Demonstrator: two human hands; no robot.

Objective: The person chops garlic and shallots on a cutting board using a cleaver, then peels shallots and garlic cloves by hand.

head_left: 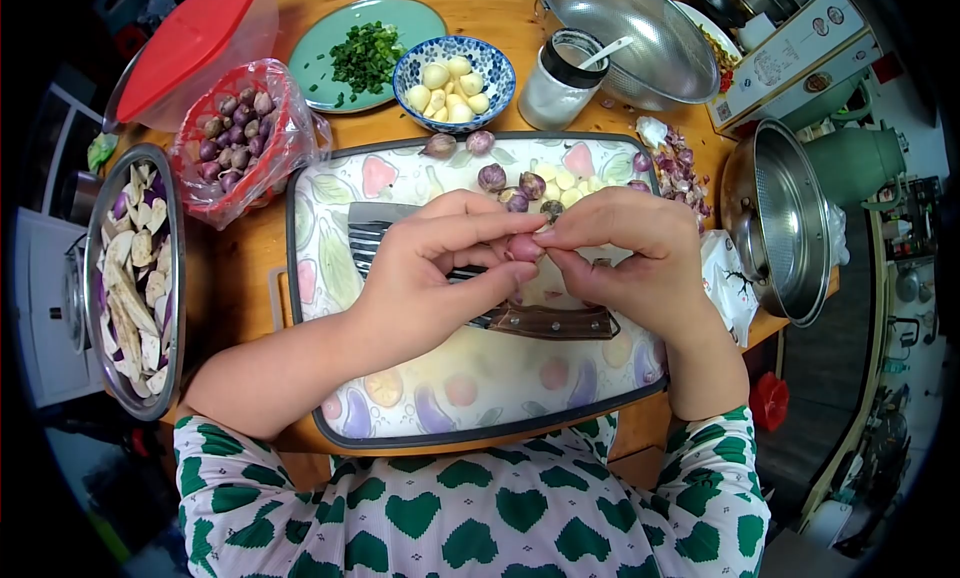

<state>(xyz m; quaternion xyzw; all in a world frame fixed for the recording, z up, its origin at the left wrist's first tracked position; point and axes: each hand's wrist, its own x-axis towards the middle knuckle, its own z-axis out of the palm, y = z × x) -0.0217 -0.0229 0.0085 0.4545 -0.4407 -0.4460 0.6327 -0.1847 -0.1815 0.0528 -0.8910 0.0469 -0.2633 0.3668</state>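
My left hand [440,263] pinches a small pinkish shallot [523,247] over the cutting board [400,403]. My right hand [620,248] meets it there, thumb and forefinger closed on the shallot's upper end. A cleaver [550,322] with a brown wooden handle lies on the board beneath my hands, its blade partly hidden by my left hand. Just beyond my fingers are several unpeeled purple shallots [491,178] and a group of pale peeled cloves [565,181].
Behind the board stand a blue-patterned bowl of peeled bulbs [402,88], a green plate [310,53] with chopped greens and a jar [550,103]. A red basket [190,203] and a bowl of cut eggplant [175,308] are left; a steel pan [820,228] is right.
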